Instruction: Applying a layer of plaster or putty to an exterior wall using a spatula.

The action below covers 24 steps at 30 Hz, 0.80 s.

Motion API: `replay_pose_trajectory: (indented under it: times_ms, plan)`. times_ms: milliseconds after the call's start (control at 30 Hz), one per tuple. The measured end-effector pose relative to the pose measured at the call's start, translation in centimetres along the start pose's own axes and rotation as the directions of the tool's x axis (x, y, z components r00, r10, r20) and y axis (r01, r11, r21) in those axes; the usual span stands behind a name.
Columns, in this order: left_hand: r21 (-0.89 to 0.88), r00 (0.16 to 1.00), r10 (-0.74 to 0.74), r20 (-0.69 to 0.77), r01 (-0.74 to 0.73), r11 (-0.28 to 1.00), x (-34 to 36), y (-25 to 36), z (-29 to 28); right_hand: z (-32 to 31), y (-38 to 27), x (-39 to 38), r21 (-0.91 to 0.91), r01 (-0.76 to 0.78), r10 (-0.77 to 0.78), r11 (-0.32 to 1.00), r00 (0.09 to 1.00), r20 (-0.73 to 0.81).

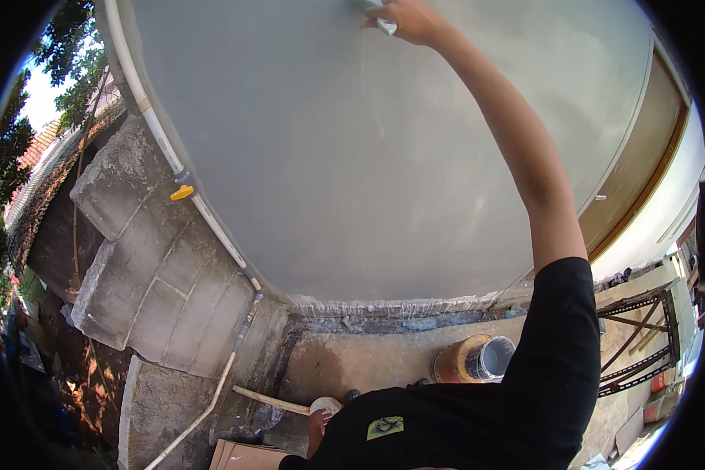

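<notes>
My right hand (pixel 410 22), raised high against the smooth grey wall (pixel 305 141) at top centre, is closed on a pale tool (pixel 387 27); the tool's working end is blurred and partly hidden by my fingers. My left hand (pixel 317 427) is low at the bottom centre, mostly hidden by my dark shirt, at a round cream object (pixel 326 405) that I cannot make out clearly; whether it grips it I cannot tell. A pale pipe or stick (pixel 270 401) runs toward that object from the left.
A white pipe (pixel 215 225) with a yellow valve (pixel 182 192) runs down the wall's left edge beside concrete steps (pixel 157 290). A bucket (pixel 493 356) on a drum (pixel 454 360) stands below. At right are a black metal frame (pixel 642 329) and a door (pixel 642 149); cardboard (pixel 239 458) lies bottom left.
</notes>
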<state>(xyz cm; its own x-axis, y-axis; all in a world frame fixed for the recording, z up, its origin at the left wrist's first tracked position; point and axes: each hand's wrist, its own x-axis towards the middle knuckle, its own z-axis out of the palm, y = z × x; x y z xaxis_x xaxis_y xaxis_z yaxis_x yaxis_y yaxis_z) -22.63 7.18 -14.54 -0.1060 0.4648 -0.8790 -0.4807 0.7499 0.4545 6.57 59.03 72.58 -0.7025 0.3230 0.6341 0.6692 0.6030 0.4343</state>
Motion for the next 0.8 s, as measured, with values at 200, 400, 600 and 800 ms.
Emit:
replay_pose_trajectory:
  times_ms: [200,400,600,800]
  plan:
    - [0.028,0.999,-0.047,-0.011,0.048,0.998,-0.7,-0.1,-0.4,10.6,-6.3,-8.0,0.079,0.278,-0.288,0.957,0.945,0.156]
    - [0.301,0.998,0.057,0.035,-0.065,0.951,-5.2,-2.1,-1.8,17.9,-12.3,-16.5,0.302,0.063,-0.236,0.951,0.780,0.580]
    - [-0.013,0.952,-0.302,-0.038,0.302,0.953,-1.1,-0.7,-2.3,10.3,-8.5,-8.7,0.368,-0.103,-0.104,0.924,0.858,0.503]
    - [-0.073,0.984,-0.175,0.038,0.178,0.981,0.5,-2.1,-2.7,-0.3,-4.1,2.1,-0.024,0.098,-0.097,0.995,0.995,0.016]
